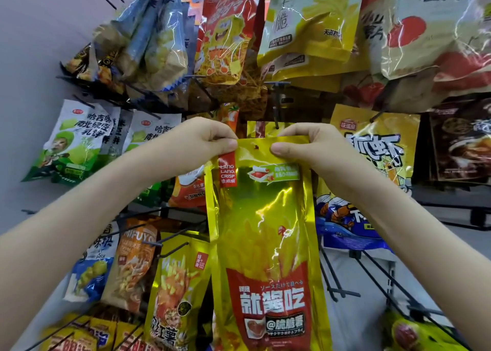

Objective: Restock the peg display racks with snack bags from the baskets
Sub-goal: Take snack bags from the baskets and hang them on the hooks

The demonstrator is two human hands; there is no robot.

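Pinched by thumb and fingers of left hand (204,143) and right hand (303,148), either side of the small hang hole (256,146): tall glossy gold foil bag of potato sticks (265,217), held up before the rack, just below a black wire peg (275,111). Probably light, limp and slick, with brittle contents; best gripped on the flat sealed header. Cannot tell whether hole lines up with peg tip. Bag's bottom cut off; baskets not visible.

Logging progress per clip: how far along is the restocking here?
Done: many pegs already carry bags, like the red cartoon bag. In hand: left hand and right hand pinch the top corners of the gold fries bag, its hole on no peg. Left: hanging it; bare pegs show lower right.
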